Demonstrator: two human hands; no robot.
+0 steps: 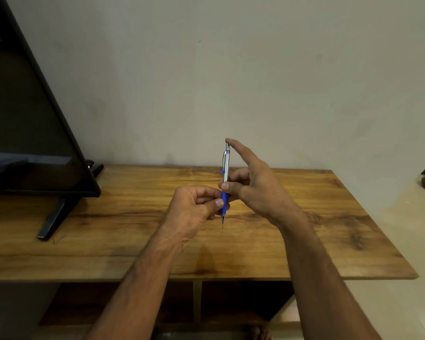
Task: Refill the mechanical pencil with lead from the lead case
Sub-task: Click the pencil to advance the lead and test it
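At the centre of the frame the mechanical pencil (pixel 225 168) was held upright, tip down, above the wooden table (pixel 304 241). Its silver barrel was pinched by the right hand (pixel 258 190), whose index finger (pixel 238 150) was laid on the top cap. The blue grip was pinched by the left hand (pixel 194 207). No lead case could be seen. A feed click was judged the step in hand: the cap was best pressed straight down in short strokes, the grip steadied, so no thin lead was snapped.

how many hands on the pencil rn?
2. Left hand pinches the pencil at its blue grip, near the tip. Right hand holds the barrel just above, index finger on the top end. No other hands in view.
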